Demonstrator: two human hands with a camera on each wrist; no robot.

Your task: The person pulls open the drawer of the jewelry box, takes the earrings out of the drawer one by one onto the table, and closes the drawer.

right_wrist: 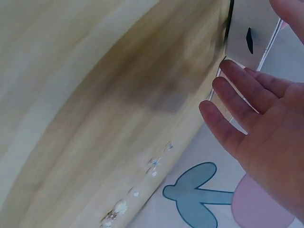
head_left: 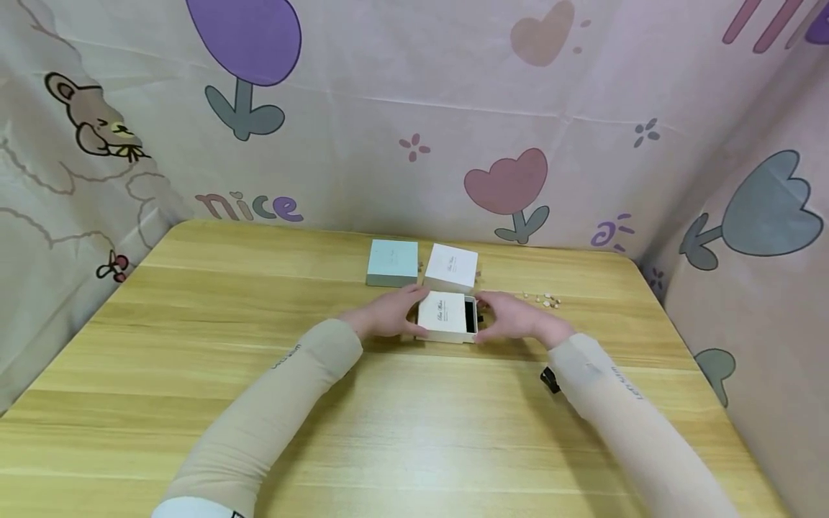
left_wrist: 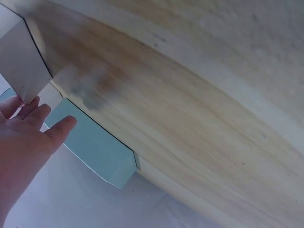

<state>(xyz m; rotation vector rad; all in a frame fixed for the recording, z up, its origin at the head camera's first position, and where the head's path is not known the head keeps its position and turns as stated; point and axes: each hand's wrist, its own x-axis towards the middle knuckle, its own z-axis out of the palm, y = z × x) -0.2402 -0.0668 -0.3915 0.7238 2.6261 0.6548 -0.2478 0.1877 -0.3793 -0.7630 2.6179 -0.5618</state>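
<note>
A small white drawer-style gift box (head_left: 442,311) lies on the wooden table, its inner tray (head_left: 470,316) sticking out a little at the right with a dark lining inside. My left hand (head_left: 388,314) grips the sleeve at its left end, thumb on the near side and fingers on the far side. On the tray's right end, my right hand (head_left: 514,315) has its thumb at the near corner and fingertips at the far corner. A black pull tab (right_wrist: 250,42) shows on that end in the right wrist view.
Behind the held box stand a mint-green box (head_left: 393,262) and another white box (head_left: 451,266). Several tiny shiny trinkets (head_left: 549,301) lie right of my right hand. A small black object (head_left: 549,379) sits beside the right sleeve. A printed curtain (head_left: 363,180) borders the table (head_left: 414,432).
</note>
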